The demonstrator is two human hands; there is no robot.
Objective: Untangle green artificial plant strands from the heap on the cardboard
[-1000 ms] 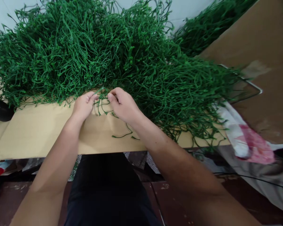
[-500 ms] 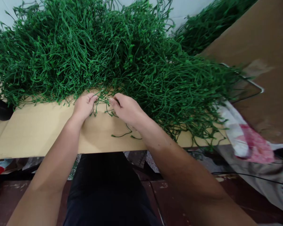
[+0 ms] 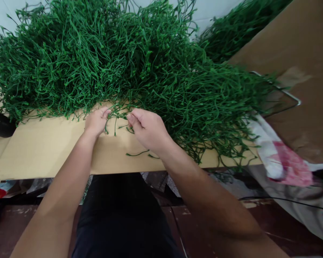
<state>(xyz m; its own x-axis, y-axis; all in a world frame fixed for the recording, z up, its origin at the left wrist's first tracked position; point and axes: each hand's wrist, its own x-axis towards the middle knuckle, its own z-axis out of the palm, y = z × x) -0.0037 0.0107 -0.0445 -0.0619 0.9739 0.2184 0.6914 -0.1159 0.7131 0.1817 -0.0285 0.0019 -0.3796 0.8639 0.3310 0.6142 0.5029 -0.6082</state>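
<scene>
With the thumb and fingers of the left hand [image 3: 96, 121] closed on a green artificial-grass sprig [image 3: 120, 115], on the near side of the heaped greenery [image 3: 91, 64] and over the cardboard sheet [image 3: 48, 143], that end is best kept steady. At the right hand [image 3: 148, 129], thumb and fingertips are held close together beside the sprig, though whether a strand is gripped cannot be told, and branches are best teased gently; compared with a second earlier, this hand is placed lower and farther right, the left scarcely shifted.
</scene>
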